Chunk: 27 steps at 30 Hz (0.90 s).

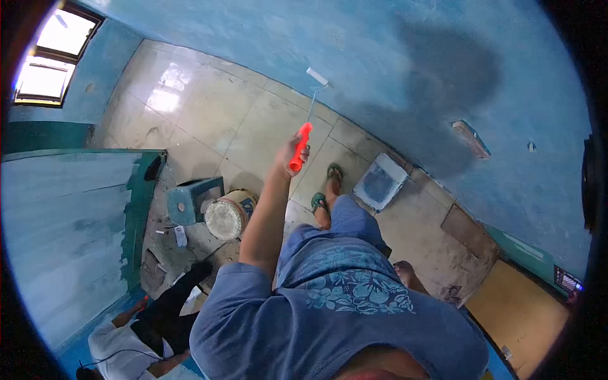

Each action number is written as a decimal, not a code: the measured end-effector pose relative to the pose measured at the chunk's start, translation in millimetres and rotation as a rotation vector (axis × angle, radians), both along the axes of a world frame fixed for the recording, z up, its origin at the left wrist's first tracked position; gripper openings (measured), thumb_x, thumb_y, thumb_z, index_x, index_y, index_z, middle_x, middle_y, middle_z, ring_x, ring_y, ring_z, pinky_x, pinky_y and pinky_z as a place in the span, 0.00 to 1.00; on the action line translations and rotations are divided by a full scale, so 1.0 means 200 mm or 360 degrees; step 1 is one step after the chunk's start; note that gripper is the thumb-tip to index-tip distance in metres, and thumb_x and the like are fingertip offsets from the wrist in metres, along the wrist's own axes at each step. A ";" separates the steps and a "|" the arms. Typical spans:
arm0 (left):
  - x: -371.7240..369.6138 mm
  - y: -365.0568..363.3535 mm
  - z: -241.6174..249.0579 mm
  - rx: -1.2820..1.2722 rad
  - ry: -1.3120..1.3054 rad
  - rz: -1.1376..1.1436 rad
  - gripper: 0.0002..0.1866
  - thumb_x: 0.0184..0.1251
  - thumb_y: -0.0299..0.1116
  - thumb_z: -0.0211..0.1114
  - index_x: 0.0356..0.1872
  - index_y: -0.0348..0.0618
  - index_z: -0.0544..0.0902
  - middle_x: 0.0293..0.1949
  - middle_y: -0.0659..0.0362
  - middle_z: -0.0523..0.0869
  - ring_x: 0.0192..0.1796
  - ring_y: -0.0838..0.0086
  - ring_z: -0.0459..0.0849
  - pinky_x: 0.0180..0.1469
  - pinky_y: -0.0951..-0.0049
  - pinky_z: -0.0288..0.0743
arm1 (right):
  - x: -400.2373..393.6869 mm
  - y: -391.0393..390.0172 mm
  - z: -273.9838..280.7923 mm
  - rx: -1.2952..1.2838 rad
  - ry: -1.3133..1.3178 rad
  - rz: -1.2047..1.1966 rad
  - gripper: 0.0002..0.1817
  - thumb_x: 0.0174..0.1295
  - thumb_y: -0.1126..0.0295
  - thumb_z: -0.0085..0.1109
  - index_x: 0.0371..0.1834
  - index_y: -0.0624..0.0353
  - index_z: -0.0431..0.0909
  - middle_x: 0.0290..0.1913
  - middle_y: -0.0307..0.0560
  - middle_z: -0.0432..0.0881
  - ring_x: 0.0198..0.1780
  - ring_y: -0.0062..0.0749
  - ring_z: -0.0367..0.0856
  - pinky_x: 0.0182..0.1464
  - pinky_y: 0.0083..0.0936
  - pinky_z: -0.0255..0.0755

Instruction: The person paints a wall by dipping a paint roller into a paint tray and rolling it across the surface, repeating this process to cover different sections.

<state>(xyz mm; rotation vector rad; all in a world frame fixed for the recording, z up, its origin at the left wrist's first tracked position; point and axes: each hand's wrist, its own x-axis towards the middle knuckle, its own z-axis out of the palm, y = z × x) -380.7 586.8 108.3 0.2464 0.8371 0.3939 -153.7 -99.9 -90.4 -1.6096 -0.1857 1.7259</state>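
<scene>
My left hand (297,151), at the end of an outstretched arm, is wrapped round the red handle of a paint roller (301,147). The roller's thin wire frame bends up to a white sleeve (317,76), which overlaps the foot of the blue wall (367,57) in this view. Low at my right side, my right hand (405,272) shows only in part beside my shorts, its fingers mostly hidden. On the floor by the wall, right of my sandalled feet, sits a white paint tray (380,182) with a dark blue patch inside.
A lidded bucket (225,218) and a green stool (190,199) stand left of my arm. Another person (136,345) is low at the bottom left, near a partly painted panel (69,221). A dark patch (453,82) and a recessed box (471,139) mark the wall.
</scene>
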 end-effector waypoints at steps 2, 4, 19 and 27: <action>-0.01 0.23 -0.22 -0.0119 -0.0032 -0.0027 0.11 0.68 0.40 0.54 0.38 0.42 0.69 0.21 0.61 0.71 0.17 0.82 0.69 0.15 0.87 0.64 | 0.06 0.06 -0.01 -0.0640 0.0256 -0.0217 0.21 0.60 0.55 0.49 0.46 0.61 0.78 0.36 0.45 0.81 0.35 0.37 0.79 0.31 0.37 0.71; -0.01 0.44 -0.39 -0.0318 -0.0016 0.0018 0.11 0.68 0.39 0.54 0.38 0.42 0.69 0.21 0.61 0.71 0.17 0.83 0.69 0.15 0.87 0.64 | 0.11 0.19 0.02 -0.0639 0.0157 -0.0112 0.19 0.60 0.56 0.49 0.44 0.59 0.79 0.38 0.46 0.82 0.37 0.38 0.79 0.34 0.39 0.71; -0.29 0.17 0.23 -0.0199 0.0040 -0.0018 0.26 0.69 0.44 0.54 0.66 0.55 0.62 0.31 0.61 0.73 0.18 0.85 0.69 0.13 0.88 0.62 | 0.37 2.08 0.64 -0.0515 -0.0553 0.0156 0.12 0.61 0.66 0.46 0.42 0.55 0.77 0.38 0.39 0.81 0.41 0.25 0.78 0.42 0.26 0.70; -0.17 0.70 -0.75 -0.0447 0.0149 0.0049 0.15 0.69 0.42 0.55 0.47 0.45 0.69 0.25 0.61 0.73 0.15 0.83 0.67 0.14 0.87 0.63 | -0.02 1.99 0.73 -0.0715 -0.0530 0.0003 0.10 0.63 0.65 0.48 0.42 0.56 0.76 0.39 0.40 0.81 0.41 0.24 0.78 0.41 0.23 0.71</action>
